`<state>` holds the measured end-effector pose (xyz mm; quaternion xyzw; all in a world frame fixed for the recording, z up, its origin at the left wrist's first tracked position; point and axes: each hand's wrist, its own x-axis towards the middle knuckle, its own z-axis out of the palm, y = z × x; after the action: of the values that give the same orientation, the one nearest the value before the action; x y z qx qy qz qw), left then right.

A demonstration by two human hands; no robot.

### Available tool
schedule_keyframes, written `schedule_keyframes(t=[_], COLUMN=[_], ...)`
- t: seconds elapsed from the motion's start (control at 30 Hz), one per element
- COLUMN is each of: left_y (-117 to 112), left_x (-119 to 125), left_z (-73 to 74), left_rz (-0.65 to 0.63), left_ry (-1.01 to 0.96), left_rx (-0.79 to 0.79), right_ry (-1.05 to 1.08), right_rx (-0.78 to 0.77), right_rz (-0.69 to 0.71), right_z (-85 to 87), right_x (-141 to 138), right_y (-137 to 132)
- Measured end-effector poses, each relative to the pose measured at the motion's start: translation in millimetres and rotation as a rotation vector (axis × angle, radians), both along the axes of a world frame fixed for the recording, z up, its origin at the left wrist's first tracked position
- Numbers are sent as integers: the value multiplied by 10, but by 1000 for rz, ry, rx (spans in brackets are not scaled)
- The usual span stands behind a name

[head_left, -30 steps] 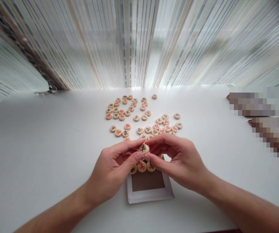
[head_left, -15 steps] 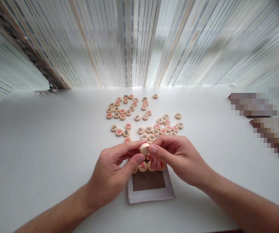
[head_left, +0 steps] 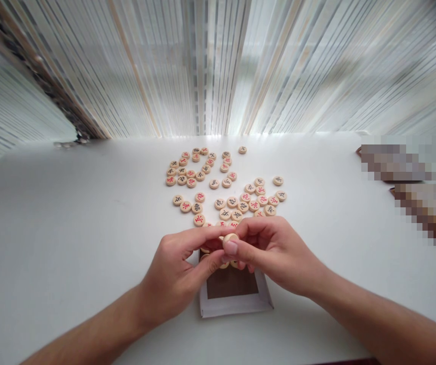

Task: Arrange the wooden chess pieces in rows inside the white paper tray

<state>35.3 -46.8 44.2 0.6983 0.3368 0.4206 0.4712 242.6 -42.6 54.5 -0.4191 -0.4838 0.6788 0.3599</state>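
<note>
A round wooden xiangqi piece [head_left: 230, 238] is pinched between my two hands above a shallow white-rimmed box [head_left: 237, 308]. My right hand [head_left: 278, 253] grips it with the thumb across its near side. From the other side, the index finger and thumb of my left hand [head_left: 182, 263] close around it. The face of this piece cannot be read. Under my fingers, several pieces [head_left: 235, 264] lie in the far part of the box, mostly covered by the hands. Its brown bottom [head_left: 233, 285] shows at the near end.
Beyond the box, many loose xiangqi pieces [head_left: 242, 206] with red or black characters are scattered on the white table [head_left: 88, 228]. Vertical striped blinds [head_left: 157, 76] hang at the back. Two blurred-out objects [head_left: 430, 208] lie at the right edge.
The held piece has shifted slightly right and down. My left fingers reach further right around it, and my hands now hide more of the pieces in the box.
</note>
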Motion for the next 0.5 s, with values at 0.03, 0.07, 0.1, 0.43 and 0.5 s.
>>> schedule_keyframes(t=[0.03, 0.07, 0.1, 0.43, 0.5], left_y=[1, 1, -1, -31, -26], left_x=[0, -1, -1, 7, 19], left_z=[7, 16, 25, 37, 46], left_rz=[7, 10, 7, -71, -70], left_ry=[35, 62, 78, -124, -201], left_rx=[50, 93, 122, -247, -365], right_ry=[-23, -43, -61, -79, -49], right_rx=[-3, -3, 0, 58, 59], right_rz=[-4, -7, -7, 34, 54], right_z=[-5, -6, -3, 122, 135], right_x=[0, 1, 3, 28, 26], right_y=[-7, -12, -16, -18, -10])
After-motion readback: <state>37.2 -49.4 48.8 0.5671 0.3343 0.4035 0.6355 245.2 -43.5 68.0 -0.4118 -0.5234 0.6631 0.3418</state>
